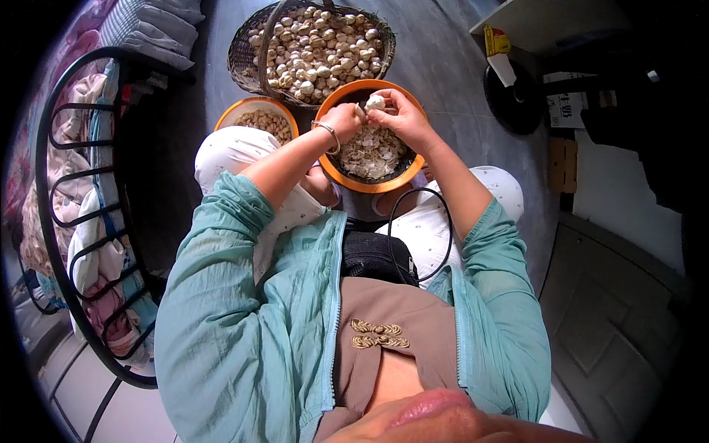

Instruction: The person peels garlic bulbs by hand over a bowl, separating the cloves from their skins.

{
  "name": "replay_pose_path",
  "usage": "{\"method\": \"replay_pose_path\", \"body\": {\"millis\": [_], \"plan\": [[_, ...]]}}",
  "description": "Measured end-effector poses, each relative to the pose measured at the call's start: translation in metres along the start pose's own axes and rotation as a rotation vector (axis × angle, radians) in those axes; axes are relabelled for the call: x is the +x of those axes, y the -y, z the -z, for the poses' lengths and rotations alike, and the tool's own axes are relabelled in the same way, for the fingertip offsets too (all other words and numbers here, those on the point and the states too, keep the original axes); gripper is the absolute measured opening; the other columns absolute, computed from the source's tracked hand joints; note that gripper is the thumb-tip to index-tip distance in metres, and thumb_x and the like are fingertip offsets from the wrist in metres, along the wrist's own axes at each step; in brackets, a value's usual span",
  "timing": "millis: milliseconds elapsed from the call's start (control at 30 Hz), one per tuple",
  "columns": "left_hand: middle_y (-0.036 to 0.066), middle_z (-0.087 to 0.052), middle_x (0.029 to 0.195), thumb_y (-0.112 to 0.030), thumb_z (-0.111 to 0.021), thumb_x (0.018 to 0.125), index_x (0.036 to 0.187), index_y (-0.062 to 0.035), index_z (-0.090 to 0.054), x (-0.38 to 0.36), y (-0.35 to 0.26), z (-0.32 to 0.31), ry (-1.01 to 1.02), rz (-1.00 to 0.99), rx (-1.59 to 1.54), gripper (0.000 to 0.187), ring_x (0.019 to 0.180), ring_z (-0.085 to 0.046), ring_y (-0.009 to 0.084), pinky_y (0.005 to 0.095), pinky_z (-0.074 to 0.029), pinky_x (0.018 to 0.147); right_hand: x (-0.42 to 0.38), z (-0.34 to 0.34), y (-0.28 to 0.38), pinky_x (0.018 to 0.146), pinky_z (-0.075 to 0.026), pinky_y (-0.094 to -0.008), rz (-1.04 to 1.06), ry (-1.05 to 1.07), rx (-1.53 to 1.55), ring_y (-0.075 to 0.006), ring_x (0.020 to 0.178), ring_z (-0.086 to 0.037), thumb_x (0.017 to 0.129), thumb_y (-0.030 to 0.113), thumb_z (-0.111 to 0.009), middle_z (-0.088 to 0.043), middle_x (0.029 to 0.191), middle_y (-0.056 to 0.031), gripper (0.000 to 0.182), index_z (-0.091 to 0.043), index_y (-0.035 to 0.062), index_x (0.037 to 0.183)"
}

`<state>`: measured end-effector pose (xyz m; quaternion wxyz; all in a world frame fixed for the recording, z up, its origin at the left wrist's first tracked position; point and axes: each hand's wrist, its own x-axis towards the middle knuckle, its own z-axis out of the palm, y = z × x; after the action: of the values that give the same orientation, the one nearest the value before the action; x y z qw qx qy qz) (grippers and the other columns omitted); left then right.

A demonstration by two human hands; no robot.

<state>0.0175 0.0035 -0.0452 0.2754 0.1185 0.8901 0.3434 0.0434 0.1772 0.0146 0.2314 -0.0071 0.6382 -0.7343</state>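
My right hand point(399, 118) pinches a white garlic bulb point(376, 102) above an orange-rimmed bowl point(343, 179). My left hand point(343, 122), with a bracelet at the wrist, is close beside the bulb, its fingers pressed together; what they grip is too small to make out. Garlic skins point(373, 155) lie in the bowl beneath both hands. To the left is a smaller orange-rimmed basket point(295, 127) with separated cloves point(264, 124) inside. Behind both stands a dark wicker basket point(242, 60) full of whole garlic bulbs point(325, 48).
A black metal rack point(55, 184) with clothes and cloths stands at the left. At the upper right are a round black base point(509, 100) and a cardboard box point(563, 164). A black cable point(448, 221) loops over my lap beside a black pouch point(373, 256).
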Motion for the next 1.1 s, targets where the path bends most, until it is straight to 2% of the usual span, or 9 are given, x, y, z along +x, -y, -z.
{"method": "replay_pose_path", "body": {"millis": [100,233,267,300,367,533,833,1033,1100], "plan": [[0.014,-0.063,0.081,-0.027,-0.047,0.087,0.092,0.0018,-0.059,0.005,0.002,-0.004,-0.169,-0.074,-0.101,0.031,0.072,-0.061,0.0215,0.0341,-0.047,0.067,0.003,0.003,-0.008,0.078,-0.050,-0.0284,-0.008,0.009,0.039,-0.0150,0.091,-0.058,0.084,0.008,-0.060,-0.054,0.099,-0.0070,0.035,-0.044,0.0052,0.116],[0.015,-0.062,0.076,-0.034,-0.043,0.088,0.089,-0.0021,-0.061,-0.010,-0.027,0.018,-0.011,-0.010,-0.617,0.037,0.071,-0.060,0.0246,0.0350,-0.048,0.065,0.006,0.005,-0.013,0.074,-0.050,-0.0275,0.028,-0.062,-0.176,-0.0146,0.084,-0.059,0.082,0.010,-0.063,-0.056,0.095,-0.0070,0.036,-0.045,0.0048,0.113],[0.004,-0.061,0.074,-0.054,-0.033,0.092,0.092,-0.0041,-0.058,-0.008,-0.017,0.010,-0.127,-0.345,-0.304,0.056,0.066,-0.061,0.0122,0.0253,-0.049,0.055,0.005,0.005,-0.013,0.071,-0.050,-0.0268,0.033,-0.049,-0.194,-0.0137,0.081,-0.059,0.082,0.009,-0.063,-0.056,0.092,-0.0064,0.036,-0.046,0.0049,0.113],[0.004,-0.061,0.074,-0.054,-0.033,0.092,0.092,-0.0041,-0.058,-0.012,-0.022,0.014,-0.128,-0.345,-0.304,0.056,0.066,-0.061,0.0122,0.0253,-0.049,0.055,0.005,0.004,-0.014,0.069,-0.050,-0.0262,0.038,-0.036,-0.212,-0.0128,0.078,-0.058,0.081,0.009,-0.063,-0.056,0.089,-0.0057,0.036,-0.047,0.0049,0.113],[0.004,-0.060,0.068,-0.055,-0.030,0.092,0.088,-0.0040,-0.057,-0.025,-0.042,0.025,0.083,-0.027,-0.494,0.058,0.055,-0.059,0.0134,0.0261,-0.048,0.051,0.003,0.001,-0.013,0.068,-0.049,-0.0259,0.059,-0.015,-0.190,-0.0122,0.076,-0.058,0.081,0.009,-0.063,-0.057,0.088,-0.0052,0.035,-0.047,0.0045,0.112],[0.005,-0.060,0.063,-0.044,-0.030,0.095,0.082,-0.0019,-0.058,-0.025,-0.034,0.025,-0.123,-0.319,-0.238,0.052,0.048,-0.056,0.0144,0.0280,-0.045,0.047,-0.002,-0.006,0.000,0.068,-0.049,-0.0259,0.079,0.048,-0.177,-0.0113,0.073,-0.058,0.082,0.010,-0.064,-0.058,0.085,-0.0039,0.035,-0.048,0.0031,0.111],[0.005,-0.056,0.058,-0.038,-0.035,0.096,0.082,-0.0038,-0.058,-0.021,-0.037,0.020,-0.062,0.039,-0.909,0.044,0.044,-0.050,0.0114,0.0266,-0.039,0.041,-0.001,-0.008,0.000,0.072,-0.049,-0.0260,0.116,0.051,-0.048,-0.0114,0.081,-0.059,0.082,0.009,-0.064,-0.059,0.090,-0.0058,0.034,-0.046,0.0020,0.111],[0.007,-0.060,0.079,-0.035,-0.042,0.093,0.085,-0.0039,-0.057,0.001,0.003,-0.004,-0.088,-0.014,-0.161,0.036,0.069,-0.057,0.0129,0.0297,-0.046,0.061,0.005,-0.001,-0.006,0.076,-0.052,-0.0286,0.072,0.005,0.024,-0.0162,0.087,-0.061,0.086,0.008,-0.058,-0.056,0.100,-0.0088,0.033,-0.041,0.0030,0.114],[0.006,-0.060,0.077,-0.041,-0.041,0.092,0.084,-0.0053,-0.056,-0.001,-0.006,0.008,-0.039,0.044,-0.180,0.040,0.074,-0.058,0.0140,0.0312,-0.046,0.069,0.006,0.001,-0.008,0.075,-0.053,-0.0285,-0.034,0.002,0.040,-0.0168,0.086,-0.062,0.089,0.012,-0.056,-0.057,0.099,-0.0094,0.032,-0.040,0.0033,0.115]]}}
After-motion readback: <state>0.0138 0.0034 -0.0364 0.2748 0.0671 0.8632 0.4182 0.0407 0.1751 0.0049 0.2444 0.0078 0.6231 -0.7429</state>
